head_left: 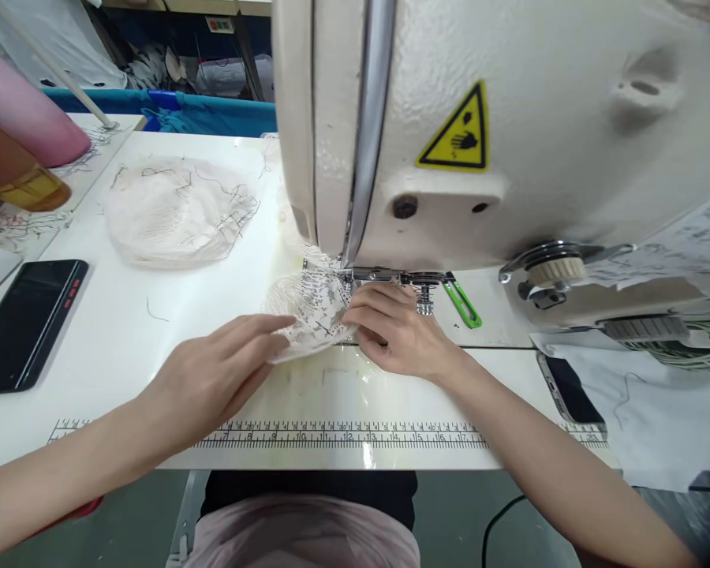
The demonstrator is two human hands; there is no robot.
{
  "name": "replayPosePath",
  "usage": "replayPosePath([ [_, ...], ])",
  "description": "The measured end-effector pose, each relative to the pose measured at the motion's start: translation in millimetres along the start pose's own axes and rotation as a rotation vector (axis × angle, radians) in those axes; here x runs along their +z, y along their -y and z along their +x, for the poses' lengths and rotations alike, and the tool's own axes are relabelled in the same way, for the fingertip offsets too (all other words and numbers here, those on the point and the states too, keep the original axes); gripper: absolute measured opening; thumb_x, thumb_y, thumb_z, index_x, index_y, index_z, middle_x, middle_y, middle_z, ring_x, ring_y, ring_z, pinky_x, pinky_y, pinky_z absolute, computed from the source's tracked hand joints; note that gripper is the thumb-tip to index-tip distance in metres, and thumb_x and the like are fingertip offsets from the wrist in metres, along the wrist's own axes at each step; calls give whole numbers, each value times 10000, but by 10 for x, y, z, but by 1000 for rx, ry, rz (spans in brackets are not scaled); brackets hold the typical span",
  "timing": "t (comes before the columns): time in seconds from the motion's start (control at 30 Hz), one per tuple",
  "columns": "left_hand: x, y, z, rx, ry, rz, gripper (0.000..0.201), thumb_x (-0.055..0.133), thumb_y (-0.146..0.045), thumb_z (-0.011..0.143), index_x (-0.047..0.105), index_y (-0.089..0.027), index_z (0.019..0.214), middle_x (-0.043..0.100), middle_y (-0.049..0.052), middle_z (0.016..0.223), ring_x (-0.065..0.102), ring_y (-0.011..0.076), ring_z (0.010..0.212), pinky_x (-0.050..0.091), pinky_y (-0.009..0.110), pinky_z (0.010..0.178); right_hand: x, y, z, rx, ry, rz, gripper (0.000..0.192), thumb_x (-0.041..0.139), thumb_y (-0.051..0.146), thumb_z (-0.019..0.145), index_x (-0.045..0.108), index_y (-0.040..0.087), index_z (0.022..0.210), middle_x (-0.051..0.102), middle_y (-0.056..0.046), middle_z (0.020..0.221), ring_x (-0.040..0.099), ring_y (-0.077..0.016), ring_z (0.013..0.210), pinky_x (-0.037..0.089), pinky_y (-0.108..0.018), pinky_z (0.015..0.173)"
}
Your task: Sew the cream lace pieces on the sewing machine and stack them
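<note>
Under and in front of the sewing machine [343, 95] lies the white lace [308, 308]; my left hand [218, 367] pinches its near edge, while my right hand [395, 330], narrowly closed, holds its right side beside the machine.

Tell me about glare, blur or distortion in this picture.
Head view: bright reflections on the white tabletop and the ruler strip; head view: the lower right corner looks dark and smeared; head view: the left hand, right hand and warning label look fairly sharp, while the pale lace has little contrast against the tabletop.
</note>
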State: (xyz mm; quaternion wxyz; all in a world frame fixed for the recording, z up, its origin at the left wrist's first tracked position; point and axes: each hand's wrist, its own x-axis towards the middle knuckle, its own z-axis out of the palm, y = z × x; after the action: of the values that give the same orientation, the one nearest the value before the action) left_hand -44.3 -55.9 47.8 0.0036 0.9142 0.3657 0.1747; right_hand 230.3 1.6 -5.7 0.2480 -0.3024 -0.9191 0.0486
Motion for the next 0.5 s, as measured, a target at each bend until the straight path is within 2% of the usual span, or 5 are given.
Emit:
replayPosePath([
  [0.07,-65,26,174,-27,1,27,183,415,-194,980,581,-164,1051,693,88,1125,668,156,734,460,257,511,-5,4,3,4,-18,-9,157,496,160,906,631,226,949,670,-14,970,568,-179,979,430,-354,794],
  [0.17,-49,129,459,114,63,114,206,452,-307,968,604,-167,961,694,59,829,619,189,632,428,302,518,-18,-6,1,0,-36,-29,158,495,175,935,643,229,943,691,-5,966,589,-162,948,440,-342,775],
  [0.27,124,230,654,200,142,146,184,456,-152,898,627,-187,957,675,40,789,608,186,681,435,319,630,-28,-23,-19,-26,-37,-48,173,485,162,934,645,225,922,698,-2,967,607,-157,943,448,-331,766],
  [0.37,314,277,713,224,96,211,349,380,-7,830,644,-224,902,649,-13,696,558,148,615,396,316,654,-25,-23,-48,-14,-43,-76,196,487,157,927,646,244,1001,701,-5,1035,624,-162,959,455,-331,783],
  [0.5,400,287,676,271,-22,259,379,358,16,840,644,-230,815,563,-41,575,478,133,539,358,314,634,2,-2,-54,89,-54,-146,336,494,221,945,538,253,1277,648,-37,1254,647,-153,941,477,-339,809],
])
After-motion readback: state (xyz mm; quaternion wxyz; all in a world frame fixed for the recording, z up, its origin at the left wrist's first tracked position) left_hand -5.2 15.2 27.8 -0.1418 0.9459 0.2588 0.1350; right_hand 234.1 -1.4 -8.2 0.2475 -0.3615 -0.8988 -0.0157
